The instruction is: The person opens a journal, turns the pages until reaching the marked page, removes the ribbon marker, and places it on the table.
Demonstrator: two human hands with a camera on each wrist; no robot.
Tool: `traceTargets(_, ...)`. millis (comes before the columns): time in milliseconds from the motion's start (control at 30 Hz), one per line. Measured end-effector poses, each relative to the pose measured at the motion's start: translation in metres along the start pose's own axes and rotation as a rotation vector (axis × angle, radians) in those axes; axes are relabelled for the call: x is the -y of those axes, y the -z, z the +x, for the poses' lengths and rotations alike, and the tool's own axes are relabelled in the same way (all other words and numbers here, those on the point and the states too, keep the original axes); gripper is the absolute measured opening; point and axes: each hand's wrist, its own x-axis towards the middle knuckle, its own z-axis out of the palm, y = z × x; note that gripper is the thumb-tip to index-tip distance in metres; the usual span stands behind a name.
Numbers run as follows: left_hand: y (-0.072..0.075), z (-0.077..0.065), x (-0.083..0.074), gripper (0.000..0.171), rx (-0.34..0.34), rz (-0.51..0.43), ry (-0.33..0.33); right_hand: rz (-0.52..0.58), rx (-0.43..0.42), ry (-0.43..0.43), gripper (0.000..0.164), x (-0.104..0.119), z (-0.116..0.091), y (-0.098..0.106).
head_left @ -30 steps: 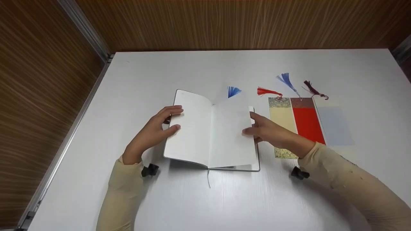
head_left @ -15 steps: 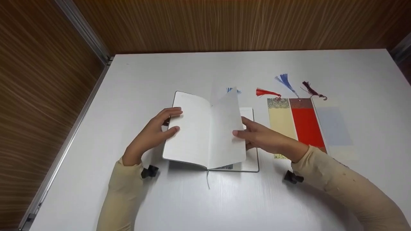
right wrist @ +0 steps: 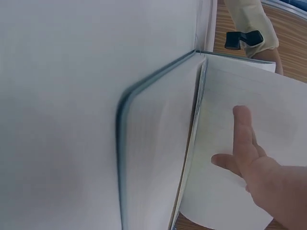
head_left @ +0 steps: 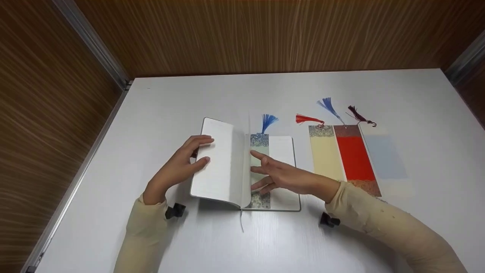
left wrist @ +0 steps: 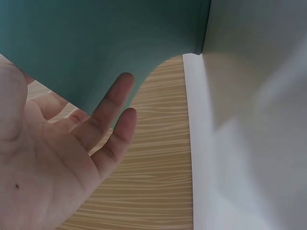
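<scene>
An open notebook lies on the white table, its left half raised at a slant. My left hand holds that half by its outer edge, with thumb and forefinger on the page and other fingers under the teal cover. Near the spine a leaf stands upright. My right hand has its fingers straight and spread, fingertips at this leaf; the right wrist view shows them against the white page. Beneath the right fingers, a pale green lace-patterned bookmark lies along the gutter, its blue tassel past the top edge.
To the right lie a cream bookmark, a red bookmark and a pale blue one, with tassels toward the back. A thin ribbon hangs from the spine. Wood-grain panels border the table.
My right hand has turned the leaf leftward, from over the right page to upright, and its fingers have spread. The bookmark beneath has come into view. The left hand keeps its hold.
</scene>
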Motion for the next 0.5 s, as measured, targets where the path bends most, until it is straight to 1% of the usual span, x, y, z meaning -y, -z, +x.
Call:
traceTargets(67, 0.0, 0.0, -0.001, 0.046, 0.006, 0.002, 0.006, -0.03, -0.008, -0.016, 0.083, 0.0, 0.003, -0.003)
traceTargets(133, 0.001, 0.001, -0.003, 0.047, 0.012, -0.002, 0.015, -0.085, -0.013, -0.022, 0.078, 0.0, 0.006, -0.007)
traceTargets(167, 0.001, 0.001, -0.004, 0.047, 0.015, -0.012, 0.027, -0.103, -0.014, -0.02, 0.075, 0.001, 0.009, -0.009)
traceTargets(300, 0.003, 0.006, -0.013, 0.047, 0.014, -0.026, 0.057, -0.196, -0.024, 0.016, 0.065, 0.003, 0.016, -0.017)
traceTargets(367, 0.003, 0.009, -0.017, 0.047, 0.003, -0.036, 0.069, -0.258, -0.035, 0.038, 0.063, 0.003, 0.019, -0.021)
traceTargets(500, 0.001, 0.011, -0.023, 0.046, -0.029, -0.029, 0.059, -0.389, -0.048, 0.043, 0.059, 0.001, 0.024, -0.032)
